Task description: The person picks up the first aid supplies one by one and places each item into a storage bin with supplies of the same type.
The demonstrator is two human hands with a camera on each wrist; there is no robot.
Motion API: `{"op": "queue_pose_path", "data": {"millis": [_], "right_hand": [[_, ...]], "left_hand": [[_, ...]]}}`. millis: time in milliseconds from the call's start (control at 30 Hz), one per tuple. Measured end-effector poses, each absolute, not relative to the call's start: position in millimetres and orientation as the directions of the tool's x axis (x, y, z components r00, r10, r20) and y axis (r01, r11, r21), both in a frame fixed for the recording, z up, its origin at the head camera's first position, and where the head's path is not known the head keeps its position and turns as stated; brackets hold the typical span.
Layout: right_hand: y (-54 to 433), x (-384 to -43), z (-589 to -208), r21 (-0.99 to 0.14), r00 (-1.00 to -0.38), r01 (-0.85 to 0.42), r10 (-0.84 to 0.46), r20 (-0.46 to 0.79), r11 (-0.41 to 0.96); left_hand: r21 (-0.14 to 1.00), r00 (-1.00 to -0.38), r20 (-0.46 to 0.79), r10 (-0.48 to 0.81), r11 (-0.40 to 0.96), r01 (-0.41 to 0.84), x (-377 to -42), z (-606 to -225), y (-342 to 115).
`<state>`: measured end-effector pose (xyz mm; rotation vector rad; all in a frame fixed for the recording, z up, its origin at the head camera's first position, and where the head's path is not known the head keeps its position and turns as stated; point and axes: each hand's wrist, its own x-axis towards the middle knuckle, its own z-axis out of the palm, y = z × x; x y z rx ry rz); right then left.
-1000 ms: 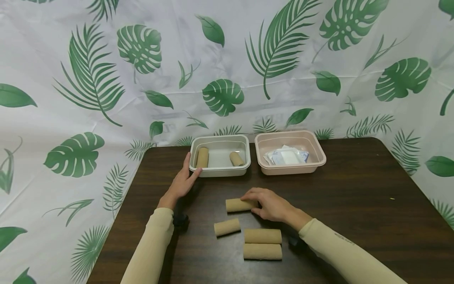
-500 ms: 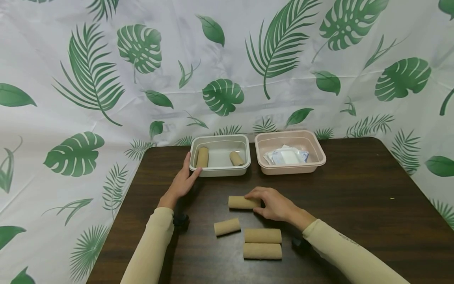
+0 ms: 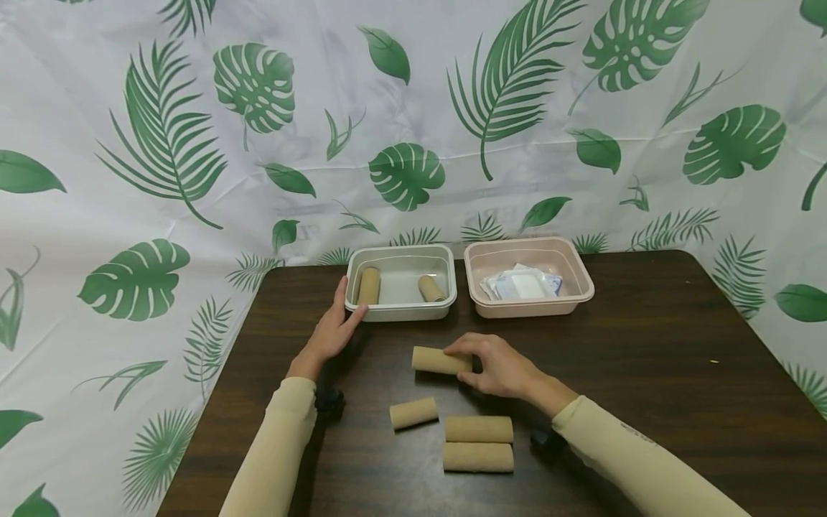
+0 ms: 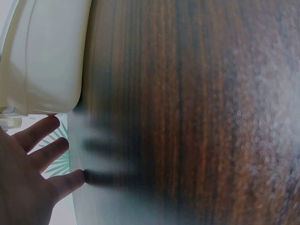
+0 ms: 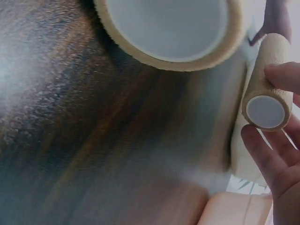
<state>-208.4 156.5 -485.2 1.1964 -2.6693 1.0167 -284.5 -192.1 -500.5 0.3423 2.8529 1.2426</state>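
My right hand (image 3: 500, 366) pinches the right end of a brown cardboard tube (image 3: 429, 359), just above the table. In the right wrist view, the thumb lies along one side of the tube (image 5: 269, 61) and the fingers along the other; its near end shows a pale round opening. My left hand (image 3: 331, 329) rests against the left front corner of a grey-white plastic tray (image 3: 403, 312), its thumb at the front rim. The left wrist view shows its fingers spread and fairly straight beside the tray (image 4: 44, 61). Inside lie two tubes, one upright-lying tube (image 3: 369, 287) at left and a tilted tube (image 3: 431, 289) at right.
A pink tray (image 3: 526, 309) holding white and blue packets (image 3: 523, 284) stands right of the grey-white one. Nearer lie a short tube (image 3: 413, 413) and two parallel tubes (image 3: 478, 429) side by side on the dark wooden table (image 3: 646, 345). A leaf-print cloth (image 3: 413, 108) hangs behind.
My right hand has shifted slightly away from me with the tube, which has lifted a little off the table and tilted. The left hand and both trays stay where they were.
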Motion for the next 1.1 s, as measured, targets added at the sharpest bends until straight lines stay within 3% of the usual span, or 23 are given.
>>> {"op": "queue_pose_path", "data": {"millis": [400, 767, 1100], "right_hand": [[153, -214, -477, -0.549, -0.712, -0.683, -0.607, 0.354, 0.481], [137, -225, -463, -0.509, -0.719, -0.695, -0.485, 0.498, 0.508], [118, -245, -446, -0.612, -0.846, -0.524, -0.278, 0.455, 0.592]], "left_hand": [[0.727, -0.974, 0.088, 0.208, 0.656, 0.205, -285, -502, -192], [0.729, -0.974, 0.085, 0.21, 0.653, 0.205, -286, -504, -193], [0.728, -0.975, 0.084, 0.204, 0.656, 0.2, -285, -503, -193]]}}
